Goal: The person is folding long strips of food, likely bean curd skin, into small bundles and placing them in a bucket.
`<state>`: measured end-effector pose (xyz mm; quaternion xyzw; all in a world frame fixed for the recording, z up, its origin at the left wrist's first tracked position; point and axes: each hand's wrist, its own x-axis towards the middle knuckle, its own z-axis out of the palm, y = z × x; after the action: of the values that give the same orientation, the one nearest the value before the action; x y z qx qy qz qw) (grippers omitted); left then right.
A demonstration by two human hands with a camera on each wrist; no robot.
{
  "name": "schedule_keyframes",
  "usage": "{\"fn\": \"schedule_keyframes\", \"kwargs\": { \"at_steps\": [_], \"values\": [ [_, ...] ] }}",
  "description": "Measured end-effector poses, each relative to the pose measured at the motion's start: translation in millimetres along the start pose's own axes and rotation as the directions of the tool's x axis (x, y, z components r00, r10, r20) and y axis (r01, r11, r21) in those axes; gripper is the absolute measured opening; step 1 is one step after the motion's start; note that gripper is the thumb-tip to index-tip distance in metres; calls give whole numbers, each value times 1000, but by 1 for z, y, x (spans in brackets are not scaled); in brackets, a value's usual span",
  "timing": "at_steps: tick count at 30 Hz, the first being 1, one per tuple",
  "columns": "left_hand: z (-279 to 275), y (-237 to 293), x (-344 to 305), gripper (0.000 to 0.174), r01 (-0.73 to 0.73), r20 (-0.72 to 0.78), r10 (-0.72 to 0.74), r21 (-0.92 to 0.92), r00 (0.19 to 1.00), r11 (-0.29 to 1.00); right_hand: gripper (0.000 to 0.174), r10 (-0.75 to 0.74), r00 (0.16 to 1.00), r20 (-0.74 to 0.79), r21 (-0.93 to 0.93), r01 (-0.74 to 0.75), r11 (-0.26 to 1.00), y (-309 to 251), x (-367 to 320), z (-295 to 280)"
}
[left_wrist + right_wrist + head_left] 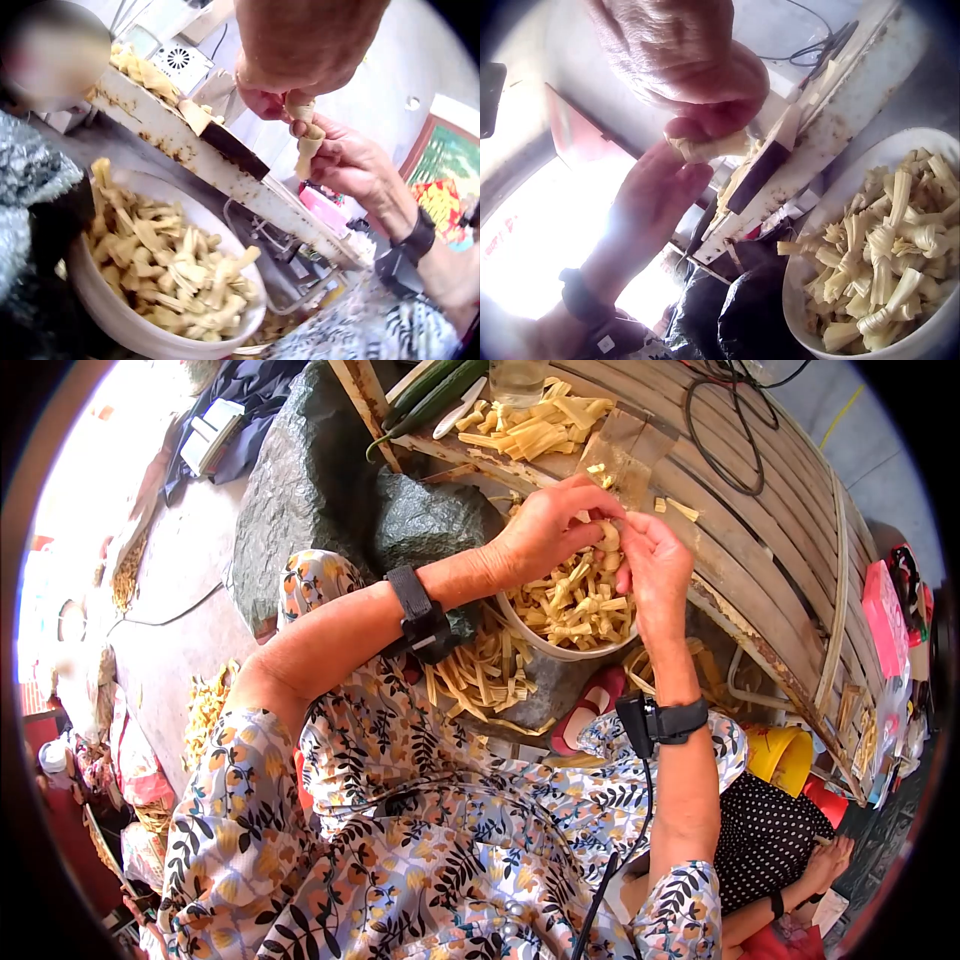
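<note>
yellow strip (608, 542), looped on itself, is held above the far part of the white tub (562, 651). one part is pinched in the curled fingers of the left hand (555, 530); the other is gripped by thumb and fingers of the right hand (657, 565), also partly closed. the tub is filled with knotted pieces (575, 605). loose strips (540, 432) are noted on the slatted table (745, 575) at the far side, with green cucumbers (437, 395) to their left.

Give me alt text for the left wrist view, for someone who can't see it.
A left hand and right hand pinch a knotted strip near a white tub heaped with pale yellow knots, beside a rusty bench edge.
</note>
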<state>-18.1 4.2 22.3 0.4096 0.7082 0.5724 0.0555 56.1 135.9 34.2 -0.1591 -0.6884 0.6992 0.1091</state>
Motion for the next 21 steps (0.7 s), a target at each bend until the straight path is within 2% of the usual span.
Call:
{"fn": "schedule_keyframes", "kwargs": {
  "at_steps": [1, 4, 7, 10, 13, 16, 20, 21],
  "values": [
    [2, 0, -1, 23, 53, -17, -55, -70, 998, 996, 12, 1, 1000, -17, -8, -2, 1000, 0, 0, 0],
    [2, -6, -2, 17, 229, 107, -205, -353, 973, 907, 10, -72, 997, -9, -57, 72, 996, 0, -1, 0],
    [-1, -7, -2, 15, 230, 143, -201, -235, 969, 944, 11, -90, 996, -18, -116, 88, 989, 0, -3, 3],
    [-4, -3, 2, 16, 205, 73, -201, -54, 977, 977, 13, -125, 990, 64, -155, 133, 979, 3, 0, -4],
    [-4, -7, 2, 16, 217, 29, -215, -141, 976, 966, 18, -84, 989, 126, -99, 97, 990, 2, 1, -5],
    [-13, -5, 2, 16, 421, 148, -395, -374, 907, 826, 24, 30, 975, 220, 6, -32, 999, 1, 4, -16],
    [-14, -15, 0, 15, 424, 160, -396, -441, 904, 791, 29, -72, 971, 227, -61, 88, 994, -1, 2, -14],
    [-16, -14, 2, 14, 419, 156, -399, -516, 904, 747, 28, -70, 972, 225, -91, 93, 992, -2, 1, -14]
  ]
}}
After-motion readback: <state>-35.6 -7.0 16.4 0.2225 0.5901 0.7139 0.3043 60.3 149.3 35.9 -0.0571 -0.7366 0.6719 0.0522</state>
